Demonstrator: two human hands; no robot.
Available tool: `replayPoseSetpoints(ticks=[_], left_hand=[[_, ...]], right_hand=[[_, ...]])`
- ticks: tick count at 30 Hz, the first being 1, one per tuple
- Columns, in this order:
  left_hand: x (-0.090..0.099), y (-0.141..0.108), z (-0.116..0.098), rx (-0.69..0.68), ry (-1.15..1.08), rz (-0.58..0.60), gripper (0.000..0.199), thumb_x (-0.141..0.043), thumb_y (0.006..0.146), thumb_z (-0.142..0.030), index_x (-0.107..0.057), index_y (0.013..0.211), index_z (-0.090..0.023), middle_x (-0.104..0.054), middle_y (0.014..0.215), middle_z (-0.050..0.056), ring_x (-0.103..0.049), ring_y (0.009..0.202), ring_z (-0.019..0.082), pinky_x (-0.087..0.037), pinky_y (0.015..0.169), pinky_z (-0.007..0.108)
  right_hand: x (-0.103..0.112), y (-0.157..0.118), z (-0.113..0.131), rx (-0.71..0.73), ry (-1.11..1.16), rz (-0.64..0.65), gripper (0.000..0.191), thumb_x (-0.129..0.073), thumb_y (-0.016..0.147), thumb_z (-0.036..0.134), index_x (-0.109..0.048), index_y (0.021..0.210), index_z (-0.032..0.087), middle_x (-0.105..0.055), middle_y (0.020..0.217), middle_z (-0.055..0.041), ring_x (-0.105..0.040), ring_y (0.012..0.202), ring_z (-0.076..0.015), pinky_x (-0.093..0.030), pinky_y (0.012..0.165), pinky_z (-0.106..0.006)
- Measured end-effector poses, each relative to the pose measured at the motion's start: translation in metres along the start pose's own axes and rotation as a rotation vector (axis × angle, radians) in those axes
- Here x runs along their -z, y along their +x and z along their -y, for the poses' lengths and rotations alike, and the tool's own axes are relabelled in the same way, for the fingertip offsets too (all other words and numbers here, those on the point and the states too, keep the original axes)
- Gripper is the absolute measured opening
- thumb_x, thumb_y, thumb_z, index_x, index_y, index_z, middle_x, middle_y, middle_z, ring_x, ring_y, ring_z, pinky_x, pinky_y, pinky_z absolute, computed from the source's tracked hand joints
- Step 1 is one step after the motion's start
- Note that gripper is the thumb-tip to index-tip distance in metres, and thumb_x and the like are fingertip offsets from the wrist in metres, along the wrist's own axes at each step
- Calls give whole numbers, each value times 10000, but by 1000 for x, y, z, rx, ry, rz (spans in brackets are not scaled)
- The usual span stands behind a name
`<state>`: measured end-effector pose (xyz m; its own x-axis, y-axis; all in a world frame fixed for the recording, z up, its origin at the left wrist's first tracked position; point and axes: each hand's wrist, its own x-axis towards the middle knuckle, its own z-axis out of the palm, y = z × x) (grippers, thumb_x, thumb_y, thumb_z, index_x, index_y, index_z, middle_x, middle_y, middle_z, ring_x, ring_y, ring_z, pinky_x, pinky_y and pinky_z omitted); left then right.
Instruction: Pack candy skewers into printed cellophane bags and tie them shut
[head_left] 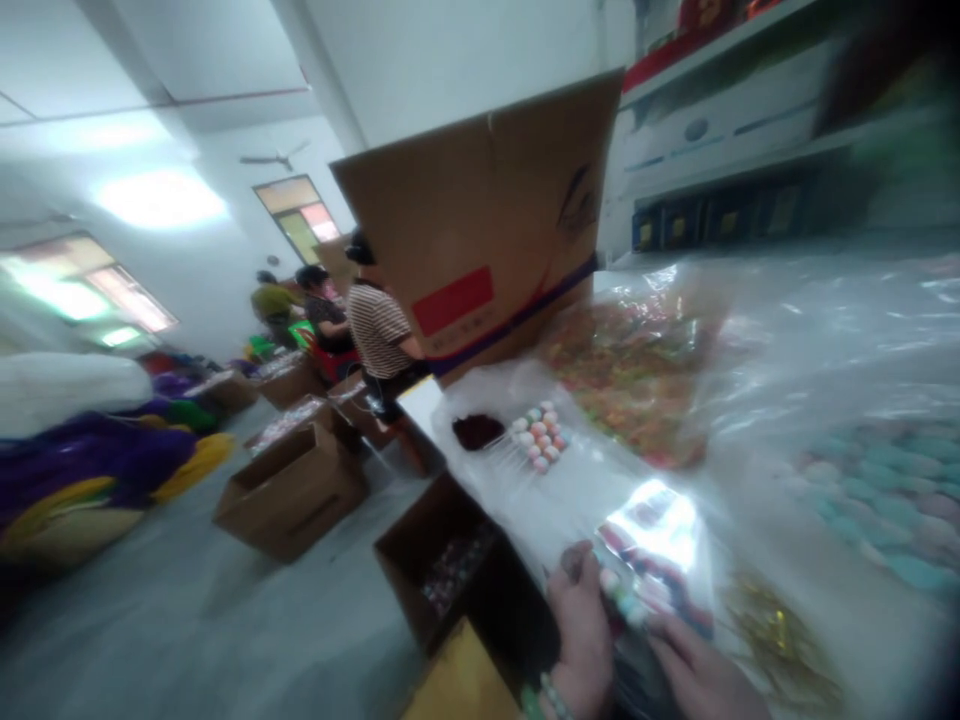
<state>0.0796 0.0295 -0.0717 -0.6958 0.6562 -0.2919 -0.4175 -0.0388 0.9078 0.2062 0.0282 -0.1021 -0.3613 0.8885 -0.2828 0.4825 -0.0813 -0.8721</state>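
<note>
In the head view, my left hand (581, 630), with beaded bracelets at the wrist, is closed with its fingers curled around one end of a short row of pale balls (621, 597). My right hand (697, 665) pinches at the other end of that row. Motion blur hides the finer details between the fingers. Just beyond lies a shiny clear plastic bag (652, 545) with a red and blue print. Farther up the table, a cluster of pastel balls on white sticks (540, 437) rests on the plastic sheet (577, 490), beside a dark red patch (478, 432).
Gold twist ties (784, 640) lie to the right, near a plastic bag of mint and pink pieces (892, 490). A large carton (480, 220) stands behind a heap of orange-green wrapped pieces (637, 370). An open box (450, 560) sits below left. Several people (379, 330) work farther off.
</note>
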Motion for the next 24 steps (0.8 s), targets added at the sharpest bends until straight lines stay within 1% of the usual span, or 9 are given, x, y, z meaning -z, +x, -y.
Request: replayPoseSetpoints(ticks=[4, 7, 10, 12, 15, 17, 19, 22, 24], left_hand=[[-1, -1, 1, 9, -16, -16, 398, -860, 575, -475, -695, 686, -131, -601, 649, 40, -550, 618, 168, -459, 632, 297], [-2, 0, -2, 60, -91, -1, 414, -871, 554, -463, -694, 717, -126, -597, 640, 36, -544, 576, 157, -448, 587, 289], [-2, 0, -9, 130, -112, 42, 445, -879, 536, -460, -717, 763, -114, -602, 627, 42, -557, 563, 160, -448, 569, 285], [-1, -3, -17, 149, -80, 80, 453, -889, 537, -456, -732, 780, -107, -626, 645, 56, -580, 592, 170, -468, 599, 289], [2, -10, -39, 145, -38, 156, 426, -899, 576, -403, -744, 842, -108, -697, 808, 94, -640, 721, 191, -508, 711, 294], [3, -8, -58, 209, -79, 169, 399, -855, 668, -350, -732, 983, -138, -700, 945, 99, -670, 784, 199, -526, 720, 294], [2, 2, -75, 319, -87, 208, 370, -788, 754, -282, -693, 1104, -210, -669, 1075, 84, -699, 812, 224, -546, 662, 313], [-2, 17, -85, 444, -131, 295, 180, -664, 877, -292, -687, 1021, -186, -645, 1156, 118, -703, 885, 269, -583, 681, 380], [-5, 17, -81, 518, -167, 352, 191, -617, 919, -327, -688, 979, -161, -662, 1120, 137, -693, 869, 268, -591, 679, 401]], right_hand=[[-2, 1, 4, -21, -26, -48, 341, -468, 803, 527, -744, 857, 333, -769, 911, -4, -717, 849, -261, -516, 706, -291], [-3, 3, 3, -3, -24, -37, 356, -488, 780, 547, -756, 869, 331, -769, 907, -7, -711, 848, -266, -507, 683, -288], [-1, 3, 7, 5, 34, -9, 382, -480, 763, 563, -755, 819, 304, -764, 887, -15, -700, 838, -259, -500, 684, -286], [3, -2, 17, 14, 62, 18, 374, -485, 732, 552, -735, 742, 274, -747, 806, -27, -680, 786, -255, -486, 674, -294], [14, -15, 38, 22, 128, -27, 324, -503, 691, 510, -646, 602, 234, -654, 629, -37, -598, 655, -224, -426, 600, -292], [23, -19, 49, 9, 279, -67, 312, -531, 692, 506, -575, 578, 219, -561, 558, -17, -510, 565, -179, -365, 536, -272], [32, -18, 54, -56, 503, -46, 276, -571, 699, 485, -569, 665, 211, -522, 547, 16, -432, 493, -138, -307, 485, -249], [39, -16, 55, -85, 776, -37, 242, -641, 667, 405, -597, 771, 191, -530, 582, 35, -400, 487, -104, -277, 480, -223], [38, -16, 59, -63, 858, -42, 207, -656, 649, 342, -613, 772, 180, -502, 575, 48, -389, 498, -94, -282, 496, -217]])
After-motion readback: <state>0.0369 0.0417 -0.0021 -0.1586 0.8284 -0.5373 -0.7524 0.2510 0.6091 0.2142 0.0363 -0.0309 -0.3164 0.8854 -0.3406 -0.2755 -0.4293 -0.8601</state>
